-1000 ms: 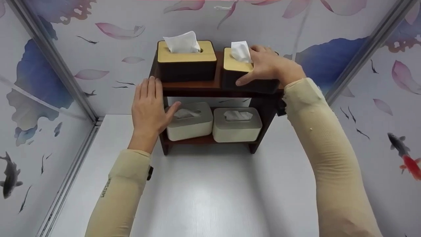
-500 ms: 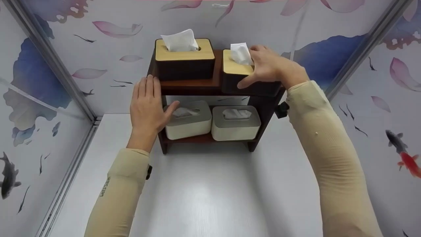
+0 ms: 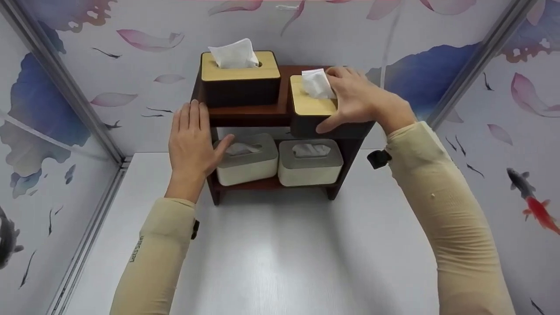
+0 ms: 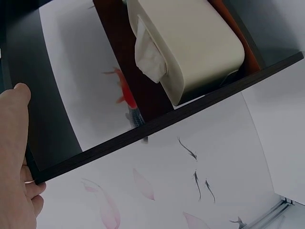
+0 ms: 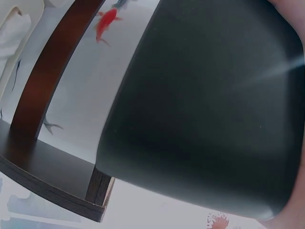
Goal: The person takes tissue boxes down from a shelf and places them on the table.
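Observation:
My right hand (image 3: pixel 356 96) grips a black tissue box (image 3: pixel 315 122) with a light wood lid, thumb on the front and fingers at the back. White tissue pokes from its slot. The box reaches past the front edge of the upper board of the dark wooden shelf (image 3: pixel 249 114). In the right wrist view the dark box (image 5: pixel 205 109) fills most of the picture. My left hand (image 3: pixel 190 142) rests against the shelf's left side, fingers straight, thumb spread. In the left wrist view, thumb and fingertips (image 4: pixel 35 191) lie either side of the shelf's corner.
Another black tissue box (image 3: pixel 243 89) with a wood lid stands on the upper board at left. Two cream tissue boxes with grey lids, a left one (image 3: pixel 247 168) and a right one (image 3: pixel 310 168), sit on the lower board. A printed wall (image 3: pixel 144 78) rises behind the shelf.
The right hand has drawn the black tissue box forward, over the shelf's front edge. The left hand stays at the shelf's side. The whole view has shifted slightly.

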Motion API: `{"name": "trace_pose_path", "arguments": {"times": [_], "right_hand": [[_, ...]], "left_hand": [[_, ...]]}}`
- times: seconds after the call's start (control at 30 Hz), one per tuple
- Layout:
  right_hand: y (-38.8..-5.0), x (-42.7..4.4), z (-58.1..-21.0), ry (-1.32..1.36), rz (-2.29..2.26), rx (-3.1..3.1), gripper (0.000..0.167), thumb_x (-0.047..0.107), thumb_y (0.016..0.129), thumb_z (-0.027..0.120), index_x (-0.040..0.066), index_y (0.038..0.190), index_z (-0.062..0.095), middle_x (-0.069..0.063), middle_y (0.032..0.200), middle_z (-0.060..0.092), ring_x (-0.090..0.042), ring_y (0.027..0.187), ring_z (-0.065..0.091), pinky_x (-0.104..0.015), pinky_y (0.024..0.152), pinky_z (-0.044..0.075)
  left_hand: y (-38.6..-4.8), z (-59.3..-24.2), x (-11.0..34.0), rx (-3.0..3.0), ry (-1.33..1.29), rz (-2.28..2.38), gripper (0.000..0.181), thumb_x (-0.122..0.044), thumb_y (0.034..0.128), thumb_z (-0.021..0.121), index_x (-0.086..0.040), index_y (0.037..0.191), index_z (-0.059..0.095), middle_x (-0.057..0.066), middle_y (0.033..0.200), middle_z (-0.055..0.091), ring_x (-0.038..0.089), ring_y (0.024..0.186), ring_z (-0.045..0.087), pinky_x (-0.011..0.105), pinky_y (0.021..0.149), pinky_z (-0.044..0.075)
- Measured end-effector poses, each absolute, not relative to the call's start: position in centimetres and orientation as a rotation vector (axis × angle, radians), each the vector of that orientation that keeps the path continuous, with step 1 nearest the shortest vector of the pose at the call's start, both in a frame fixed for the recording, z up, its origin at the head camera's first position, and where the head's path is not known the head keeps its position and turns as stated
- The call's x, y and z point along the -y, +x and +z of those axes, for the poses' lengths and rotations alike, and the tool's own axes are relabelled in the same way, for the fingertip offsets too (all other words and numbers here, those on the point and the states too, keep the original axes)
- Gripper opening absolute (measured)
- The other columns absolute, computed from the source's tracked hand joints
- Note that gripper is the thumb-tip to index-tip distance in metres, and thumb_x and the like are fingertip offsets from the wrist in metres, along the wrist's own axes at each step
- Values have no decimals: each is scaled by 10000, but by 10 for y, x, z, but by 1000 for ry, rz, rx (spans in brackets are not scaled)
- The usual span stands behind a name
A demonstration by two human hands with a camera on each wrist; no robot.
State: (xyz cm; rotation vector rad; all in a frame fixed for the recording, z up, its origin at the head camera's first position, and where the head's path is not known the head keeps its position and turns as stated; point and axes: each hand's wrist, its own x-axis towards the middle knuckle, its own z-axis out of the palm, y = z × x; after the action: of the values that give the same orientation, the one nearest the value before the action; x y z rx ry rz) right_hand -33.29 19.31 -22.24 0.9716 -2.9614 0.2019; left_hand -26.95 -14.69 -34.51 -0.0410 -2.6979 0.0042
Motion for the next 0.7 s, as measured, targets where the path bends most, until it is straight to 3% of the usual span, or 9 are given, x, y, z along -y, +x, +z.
{"name": "trace_pose_path", "arguments": {"times": [0.13,0.37,0.7], "right_hand": [[-324,-192,-226,1002,198,2904,1129,568,591,844,91,1492,358,-162,1459,349,-378,1351,298,-585,1124,219],[-305,-189,-233,1087,157,2807,1285,592,556,856,128,1564,209,-155,1456,350,-356,1366,290,-566,1155,182],[-280,-181,-245,1190,97,2706,1298,634,539,823,118,1562,214,-148,1474,342,-336,1386,287,-534,1175,176]], "left_hand": [[-269,-345,147,2697,-40,1,968,-704,926,373,9,1541,149,187,1609,196,333,1490,187,425,1259,98],[-269,-345,148,2701,-39,0,972,-708,925,369,3,1545,135,186,1612,184,333,1494,174,427,1259,90],[-269,-346,148,2707,-29,13,974,-702,926,375,5,1546,124,190,1613,180,334,1495,169,437,1258,93]]}}
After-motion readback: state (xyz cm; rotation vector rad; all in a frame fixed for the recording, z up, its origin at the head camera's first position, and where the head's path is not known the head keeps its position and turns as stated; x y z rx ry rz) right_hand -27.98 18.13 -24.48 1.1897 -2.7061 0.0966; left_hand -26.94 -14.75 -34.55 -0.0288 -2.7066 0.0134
